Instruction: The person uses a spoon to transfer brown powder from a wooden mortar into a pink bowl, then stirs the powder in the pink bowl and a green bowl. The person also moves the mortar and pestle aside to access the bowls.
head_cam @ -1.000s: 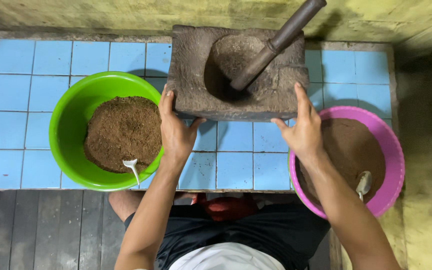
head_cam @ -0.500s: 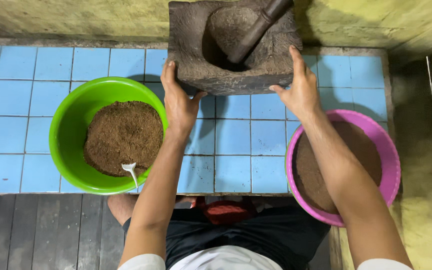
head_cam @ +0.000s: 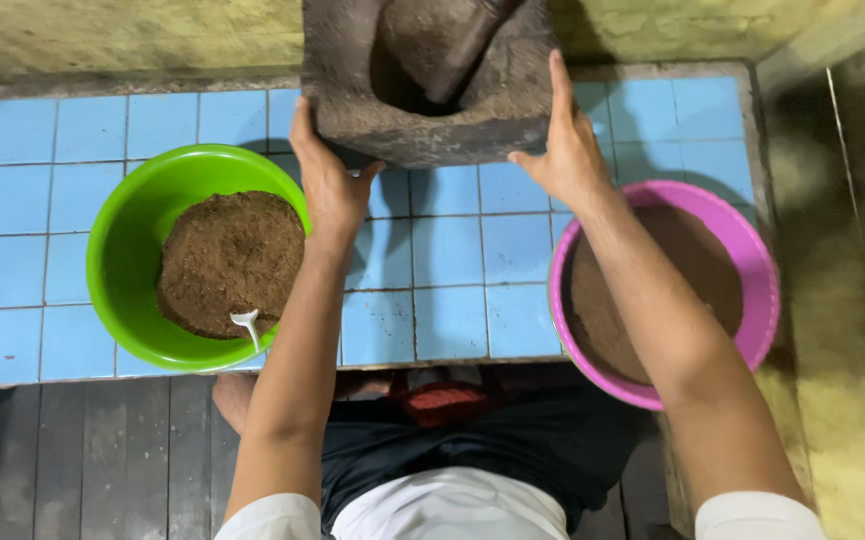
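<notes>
Blue tiled ledge [head_cam: 453, 300]; left hand [head_cam: 331, 190], right hand [head_cam: 568, 155] apparently gripping stone mortar [head_cam: 423, 130] sides.

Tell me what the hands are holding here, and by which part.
Both grip the square grey stone mortar: left hand on its near-left corner, right hand on its near-right corner and side.

The top edge cuts off the square grey stone mortar [head_cam: 423, 110] and its dark pestle [head_cam: 453, 50]. The right forearm hides part of the round pink plastic bowl [head_cam: 753, 270].
</notes>
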